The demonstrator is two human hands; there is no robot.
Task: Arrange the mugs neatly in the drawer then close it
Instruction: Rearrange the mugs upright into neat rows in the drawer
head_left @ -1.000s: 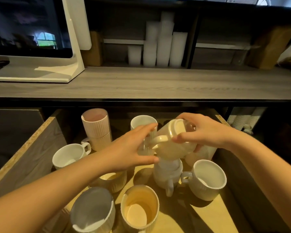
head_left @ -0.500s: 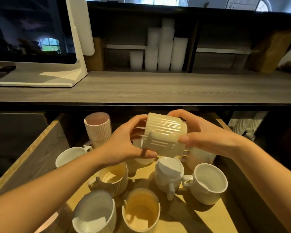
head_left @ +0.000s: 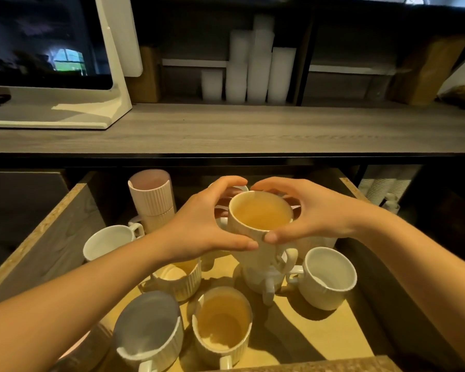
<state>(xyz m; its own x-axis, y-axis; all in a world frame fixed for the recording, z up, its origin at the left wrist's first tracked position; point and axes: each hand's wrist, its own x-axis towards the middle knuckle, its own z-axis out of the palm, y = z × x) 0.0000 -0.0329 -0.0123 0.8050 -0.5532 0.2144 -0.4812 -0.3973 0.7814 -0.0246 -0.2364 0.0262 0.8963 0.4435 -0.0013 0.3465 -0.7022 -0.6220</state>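
Open wooden drawer [head_left: 51, 237], pale floor, raw chipboard edges. Standing directly on that floor: white mug [head_left: 110, 241] left of the left hand [head_left: 204, 224]; ribbed mug [head_left: 177, 280] under its wrist; grey-shaded mug [head_left: 148, 334] and amber-lit mug [head_left: 223, 323] side by side, nearer than both hands; plain mug [head_left: 328, 277] below the right hand [head_left: 314, 216]; pink ribbed stack [head_left: 152, 202] beyond the left hand. Higher up, grey desk [head_left: 253, 130] bearing a white monitor stand [head_left: 91, 114].

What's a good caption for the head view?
A mug held by the left hand and right hand over the open drawer.
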